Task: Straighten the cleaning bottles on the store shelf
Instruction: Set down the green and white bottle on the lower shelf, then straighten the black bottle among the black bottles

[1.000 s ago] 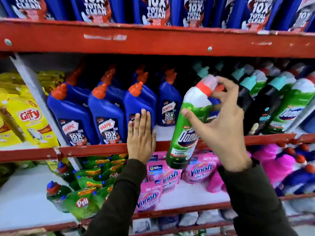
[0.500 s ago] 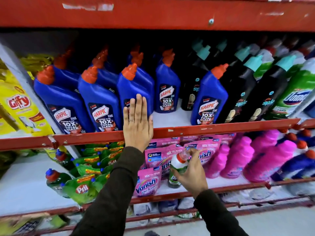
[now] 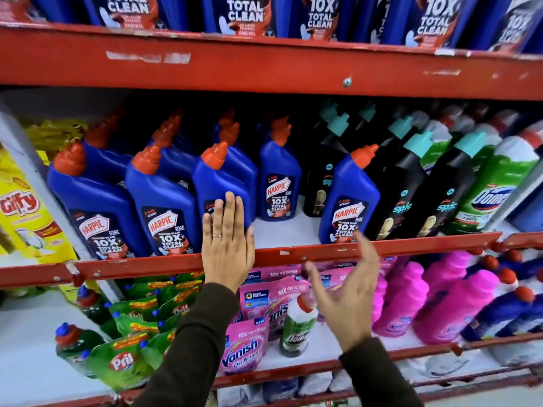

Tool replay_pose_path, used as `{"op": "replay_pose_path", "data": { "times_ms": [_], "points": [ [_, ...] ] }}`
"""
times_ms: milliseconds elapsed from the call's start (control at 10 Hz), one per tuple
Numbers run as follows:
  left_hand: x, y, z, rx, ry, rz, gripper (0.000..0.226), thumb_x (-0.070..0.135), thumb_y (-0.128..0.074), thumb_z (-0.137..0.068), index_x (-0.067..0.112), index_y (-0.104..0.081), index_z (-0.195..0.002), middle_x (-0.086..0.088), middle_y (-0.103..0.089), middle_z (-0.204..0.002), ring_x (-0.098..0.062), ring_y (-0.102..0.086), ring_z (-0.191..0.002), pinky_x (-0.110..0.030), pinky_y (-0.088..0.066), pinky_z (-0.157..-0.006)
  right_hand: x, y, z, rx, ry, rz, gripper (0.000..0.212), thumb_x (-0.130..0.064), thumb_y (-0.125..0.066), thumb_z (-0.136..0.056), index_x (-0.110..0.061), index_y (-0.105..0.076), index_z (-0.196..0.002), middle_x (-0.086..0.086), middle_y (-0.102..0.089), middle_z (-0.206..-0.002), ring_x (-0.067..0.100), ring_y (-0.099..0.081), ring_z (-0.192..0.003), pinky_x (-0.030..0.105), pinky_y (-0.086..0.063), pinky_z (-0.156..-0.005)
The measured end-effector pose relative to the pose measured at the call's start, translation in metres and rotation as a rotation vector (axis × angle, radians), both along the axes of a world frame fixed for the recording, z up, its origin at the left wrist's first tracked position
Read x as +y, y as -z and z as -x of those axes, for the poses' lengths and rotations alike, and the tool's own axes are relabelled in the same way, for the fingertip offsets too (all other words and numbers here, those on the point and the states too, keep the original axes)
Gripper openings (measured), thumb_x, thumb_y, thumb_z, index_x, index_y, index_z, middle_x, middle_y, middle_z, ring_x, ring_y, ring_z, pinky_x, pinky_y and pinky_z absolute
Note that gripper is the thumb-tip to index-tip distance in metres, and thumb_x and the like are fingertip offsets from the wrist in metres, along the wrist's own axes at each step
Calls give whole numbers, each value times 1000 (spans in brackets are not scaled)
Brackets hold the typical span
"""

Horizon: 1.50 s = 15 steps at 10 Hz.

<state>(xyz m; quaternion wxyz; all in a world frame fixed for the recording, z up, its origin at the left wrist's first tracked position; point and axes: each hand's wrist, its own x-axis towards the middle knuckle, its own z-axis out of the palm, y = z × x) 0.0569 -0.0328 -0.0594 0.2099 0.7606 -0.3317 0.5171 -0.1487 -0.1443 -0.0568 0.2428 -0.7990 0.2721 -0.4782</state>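
green bottle (image 3: 296,327) released onto lower shelf; right hand (image 3: 346,301) lifted, empty.

Single head camera, wide-angle, close to store shelf (image 3: 293,254), facing forward and slightly down; both hands enter frame from bottom edge, middle tier centred.

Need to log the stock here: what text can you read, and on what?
"HARPIC 10X TOTAL CLEAN": blue bottles
"10X TOTAL CLEAN": top-shelf bottles
"Spic": black bottles
"Dome…", partly cut off: green bottle
"Vanish Oxi Action": pink pouch
"Pril": green pouch
"Giffy": yellow pack
Small print: blurred.
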Motion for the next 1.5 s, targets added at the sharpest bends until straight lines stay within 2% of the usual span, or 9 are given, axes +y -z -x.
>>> {"op": "replay_pose_path", "data": {
  "times_ms": [100,200,300,400,700,900,1100,1300,1500],
  "points": [
    [0,-1,1,3,7,4,77,30,-37,-106,6,7,-165,-8,17,-172,-22,14,-160,-41,8,-131,-24,-70,-15,-72,134,125,90,-39,-76,-92,-3,-29,-159,20,-38,-156,24,-35,-147,33,-21,-127],
    [0,-1,1,3,13,5,76,30,-36,-106,6,6,-165,-8,16,-173,-22,13,-161,-41,7,-131,-45,-108,-34,54,263,263,79,-46,-70,-93,-3,-41,-153,18,-50,-146,36,-47,-134,50,-37,-110],
    [0,-1,0,1,16,9,75,30,-36,-107,6,4,-165,-8,15,-173,-22,12,-161,-41,7,-132,-54,-117,-49,190,350,268,65,-55,-69,-90,-1,-59,-125,20,-65,-117,42,-57,-108,51,-46,-89],
    [0,-2,0,3,15,6,75,30,-35,-106,6,5,-165,-8,15,-173,-22,12,-161,-41,7,-132,-56,-122,-54,190,315,274,52,-52,-75,-88,-4,-63,-103,17,-69,-99,40,-57,-95,48,-45,-79],
    [1,-2,0,7,45,7,77,29,-35,-105,6,6,-165,-8,14,-173,-22,11,-161,-40,8,-131,-10,-134,-81,73,87,250,55,-66,-75,-82,-13,-67,-97,2,-70,-90,27,-57,-92,37,-48,-73],
    [1,-2,0,20,41,-4,65,31,-21,-111,6,6,-165,-8,14,-173,-21,11,-161,-40,8,-131,4,-122,-96,70,53,282,63,-66,-79,-78,-11,-72,-108,3,-75,-95,27,-61,-92,38,-52,-74],
    [1,-1,0,14,46,6,69,32,-26,-109,6,5,-165,-8,13,-173,-21,10,-161,-41,7,-132,-1,-133,-80,-50,-39,220,91,-72,-78,-74,-14,-57,-141,3,-63,-135,19,-55,-122,33,-47,-105],
    [0,-1,1,5,32,2,74,30,-32,-106,5,5,-165,-9,14,-173,-22,12,-161,-41,7,-132,-64,-160,-28,-412,264,170,65,-47,-60,-101,-10,-44,-152,12,-46,-155,24,-41,-147,46,-29,-124],
    [1,-1,0,13,30,-6,75,30,-33,-106,5,5,-165,-9,14,-173,-22,13,-160,-42,7,-132,-148,-161,7,-227,492,-88,83,-48,-58,-99,-3,-26,-161,22,-31,-164,38,-27,-155,51,-18,-128]
  ]
}}
